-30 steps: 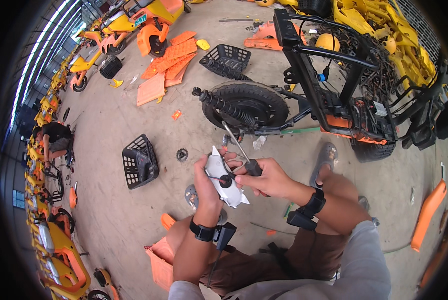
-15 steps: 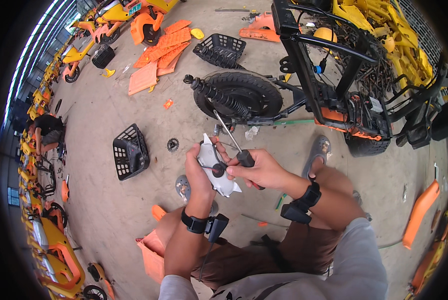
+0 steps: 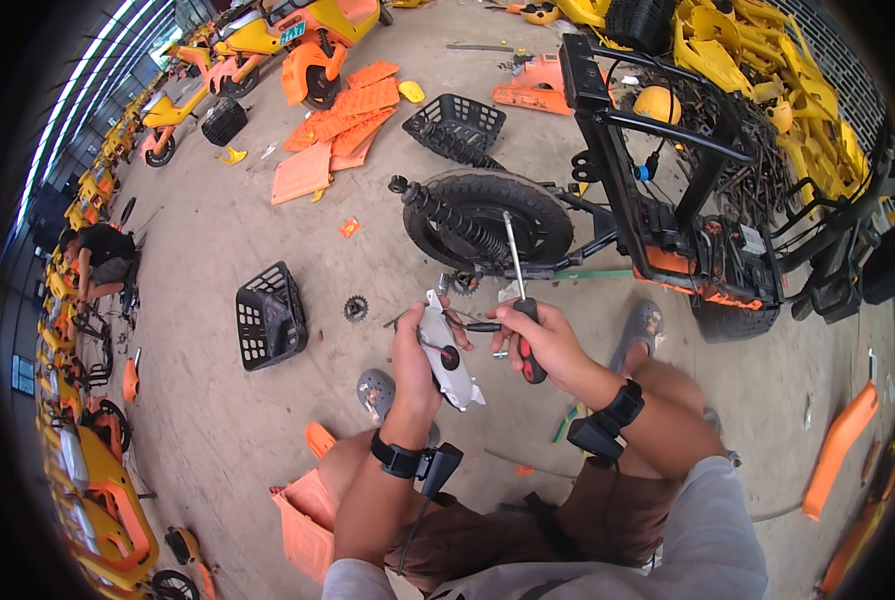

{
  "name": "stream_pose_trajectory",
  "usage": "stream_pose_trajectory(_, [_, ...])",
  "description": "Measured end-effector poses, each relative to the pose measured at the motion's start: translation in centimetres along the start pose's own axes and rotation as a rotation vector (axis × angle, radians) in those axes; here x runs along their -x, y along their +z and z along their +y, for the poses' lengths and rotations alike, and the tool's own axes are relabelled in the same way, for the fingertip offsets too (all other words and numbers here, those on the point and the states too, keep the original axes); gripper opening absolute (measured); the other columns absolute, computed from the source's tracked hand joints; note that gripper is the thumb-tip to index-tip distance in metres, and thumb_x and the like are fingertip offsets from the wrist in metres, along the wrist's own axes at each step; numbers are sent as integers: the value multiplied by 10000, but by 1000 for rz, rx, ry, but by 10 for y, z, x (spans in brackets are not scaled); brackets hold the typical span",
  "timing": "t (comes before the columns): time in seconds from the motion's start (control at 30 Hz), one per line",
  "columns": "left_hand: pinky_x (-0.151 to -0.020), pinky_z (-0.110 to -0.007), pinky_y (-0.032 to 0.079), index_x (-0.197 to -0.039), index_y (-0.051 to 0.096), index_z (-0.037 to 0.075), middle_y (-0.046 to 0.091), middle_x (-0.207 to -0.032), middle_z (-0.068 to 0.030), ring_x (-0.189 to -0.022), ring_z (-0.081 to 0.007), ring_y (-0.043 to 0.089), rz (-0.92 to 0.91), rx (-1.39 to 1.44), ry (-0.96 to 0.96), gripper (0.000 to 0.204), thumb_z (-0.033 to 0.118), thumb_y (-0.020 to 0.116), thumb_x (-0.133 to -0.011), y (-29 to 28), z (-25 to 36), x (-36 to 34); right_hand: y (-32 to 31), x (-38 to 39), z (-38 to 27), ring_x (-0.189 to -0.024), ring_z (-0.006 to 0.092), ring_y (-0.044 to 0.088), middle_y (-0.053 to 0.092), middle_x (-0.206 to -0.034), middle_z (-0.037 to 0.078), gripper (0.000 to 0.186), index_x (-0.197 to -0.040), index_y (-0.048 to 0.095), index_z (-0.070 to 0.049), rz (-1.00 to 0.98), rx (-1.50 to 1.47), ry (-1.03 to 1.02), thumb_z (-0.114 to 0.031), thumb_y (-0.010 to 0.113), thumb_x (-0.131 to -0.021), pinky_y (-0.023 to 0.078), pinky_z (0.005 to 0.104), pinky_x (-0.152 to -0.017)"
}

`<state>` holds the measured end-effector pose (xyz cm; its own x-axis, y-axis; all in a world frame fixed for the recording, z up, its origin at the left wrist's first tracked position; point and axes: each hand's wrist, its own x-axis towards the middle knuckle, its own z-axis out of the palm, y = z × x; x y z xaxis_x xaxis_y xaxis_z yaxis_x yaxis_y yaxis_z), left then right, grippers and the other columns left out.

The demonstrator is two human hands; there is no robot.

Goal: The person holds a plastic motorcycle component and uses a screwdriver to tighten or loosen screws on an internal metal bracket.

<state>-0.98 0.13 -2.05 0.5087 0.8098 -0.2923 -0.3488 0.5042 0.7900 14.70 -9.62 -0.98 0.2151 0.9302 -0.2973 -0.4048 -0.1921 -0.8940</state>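
Note:
My left hand (image 3: 414,365) is closed round a white, lamp-like housing (image 3: 455,384) with pointed tabs at its ends. A round black rubber cap (image 3: 450,357) sits on its back, with a thin wire beside it. To the right, my right hand (image 3: 556,348) grips a screwdriver (image 3: 530,312) by its black and red handle, the metal shaft pointing away from me. At that hand's fingertips is a black cable connector (image 3: 484,327), its lead running back toward the housing. Whether the fingers pinch the connector firmly is hard to see.
Beyond my hands lies a stripped scooter frame (image 3: 618,160) with its wheel (image 3: 488,215) and shock absorber. A black basket (image 3: 271,316) and a sprocket (image 3: 356,309) are on the floor at left. Orange panels (image 3: 353,115) lie farther off; a person (image 3: 103,262) crouches at far left.
My right hand has moved right, off the rubber cap, and the connector now shows between the hands. The screwdriver has swung more upright. My left hand has turned the housing slightly.

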Motion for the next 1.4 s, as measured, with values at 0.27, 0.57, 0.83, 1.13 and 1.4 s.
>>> stream_pose_trajectory(0.27, [-616, -338, 505, -1037, 567, 1, 598, -752, -97, -620, -190, 592, 85, 33, 11, 556, 485, 294, -1029, -4, 4, 1, 0, -6, 5, -481, 102, 541, 648, -770, 84, 364, -1126, 595, 15, -8, -8, -60, -309, 561, -963, 390, 233, -412])
stream_pose_trajectory(0.57, [-517, -286, 486, -991, 608, 6, 631, -725, -85, -564, -168, 619, 17, -165, 22, 538, 485, 363, -1020, -7, -4, -8, 12, 2, 9, -462, 95, 512, 648, -792, 94, 312, -1168, 587, 24, 104, 119, -94, -196, 591, -947, 396, 216, -419])
stream_pose_trajectory(0.83, [-492, -265, 474, -890, 617, 31, 592, -676, -48, -515, -136, 590, 16, -115, 16, 506, 473, 404, -1013, -2, 13, 9, 14, -3, 19, -462, 109, 522, 656, -810, 113, 300, -1165, 576, 46, 85, 143, -59, -153, 583, -941, 404, 221, -438])
stream_pose_trajectory(1.13, [-550, -284, 508, -970, 622, -19, 641, -741, -85, -587, -154, 632, 26, -172, 23, 465, 425, 485, -992, 0, 17, 10, 11, -9, 19, -461, 109, 540, 692, -842, 139, 264, -1126, 585, 25, 102, 91, -22, -157, 598, -936, 412, 224, -427])
stream_pose_trajectory(1.4, [-548, -246, 489, -1135, 615, 3, 641, -892, -51, -609, -118, 617, -47, -302, 38, 404, 358, 606, -941, -8, 14, 8, 8, -13, 17, -478, 118, 542, 690, -856, 137, 205, -1054, 594, 8, 138, 9, -77, -122, 644, -903, 419, 228, -441])
